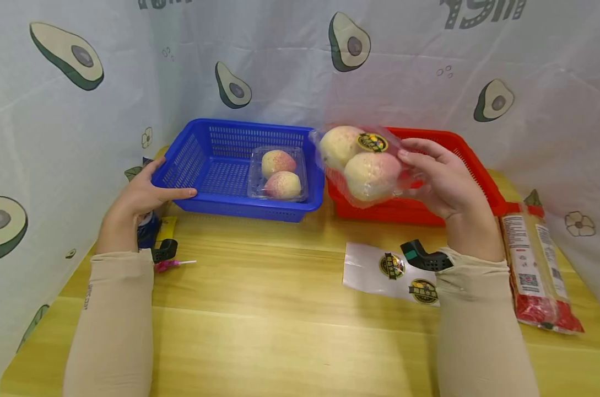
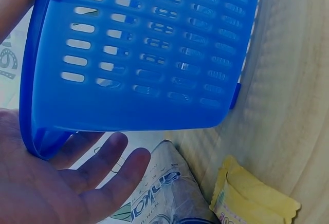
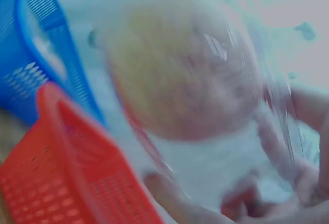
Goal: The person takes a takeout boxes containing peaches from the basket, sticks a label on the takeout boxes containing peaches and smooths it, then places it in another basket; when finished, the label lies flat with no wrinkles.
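The left hand rests with relaxed fingers against the blue basket, which holds a clear box of peaches. The right hand grips a second peach box above the red basket.

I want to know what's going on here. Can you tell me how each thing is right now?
Left hand: open, resting on the blue basket's corner.
Blue basket: on the table, holding one closed clear box of two peaches.
Right hand: gripping a stickered clear pack of two peaches, lifted above the red basket.
Sticker sheet: flat on the table.
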`<move>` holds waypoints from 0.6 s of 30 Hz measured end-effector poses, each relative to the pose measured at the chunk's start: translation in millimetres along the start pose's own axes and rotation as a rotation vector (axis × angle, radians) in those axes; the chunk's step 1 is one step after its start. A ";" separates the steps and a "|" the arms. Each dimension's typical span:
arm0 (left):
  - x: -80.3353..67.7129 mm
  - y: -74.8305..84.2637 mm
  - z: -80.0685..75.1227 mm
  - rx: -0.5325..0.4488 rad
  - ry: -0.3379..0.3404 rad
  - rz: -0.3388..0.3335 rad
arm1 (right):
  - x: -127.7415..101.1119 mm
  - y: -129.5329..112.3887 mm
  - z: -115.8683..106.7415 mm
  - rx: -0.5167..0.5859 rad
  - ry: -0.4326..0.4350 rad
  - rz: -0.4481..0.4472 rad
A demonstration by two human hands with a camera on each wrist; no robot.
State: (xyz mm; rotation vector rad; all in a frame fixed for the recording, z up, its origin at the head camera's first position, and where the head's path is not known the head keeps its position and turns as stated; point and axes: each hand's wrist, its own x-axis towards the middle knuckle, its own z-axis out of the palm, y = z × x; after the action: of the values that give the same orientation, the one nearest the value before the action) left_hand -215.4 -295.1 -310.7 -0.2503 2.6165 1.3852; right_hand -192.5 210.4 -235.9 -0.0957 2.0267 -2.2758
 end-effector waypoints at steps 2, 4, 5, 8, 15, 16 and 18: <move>-0.6 1.2 -0.1 0.002 -0.002 -0.003 | 10.0 1.8 0.0 -0.048 0.152 0.037; -0.9 0.9 -0.1 0.010 -0.005 -0.009 | 21.8 6.2 0.6 -0.111 0.246 0.081; -1.0 0.4 0.0 0.014 -0.003 -0.012 | 27.9 9.1 1.0 -0.143 0.271 0.102; -0.4 -0.3 0.8 0.023 0.002 -0.016 | 45.1 18.1 0.4 -0.266 0.295 0.167; 0.4 -0.8 1.9 0.030 0.004 -0.008 | 62.0 30.1 -11.0 -0.740 0.055 0.334; 0.0 -0.9 1.6 0.027 0.004 -0.004 | 62.9 30.4 -13.2 -0.828 0.013 0.354; -1.2 -1.2 1.1 0.023 0.007 -0.003 | 64.1 30.8 -16.5 -0.987 -0.070 0.381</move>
State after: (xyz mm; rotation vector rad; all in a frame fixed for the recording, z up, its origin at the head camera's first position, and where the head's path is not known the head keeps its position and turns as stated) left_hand -213.9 -294.8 -312.0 -0.2570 2.6350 1.3553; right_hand -257.1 216.1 -269.3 0.1320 2.6182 -0.9067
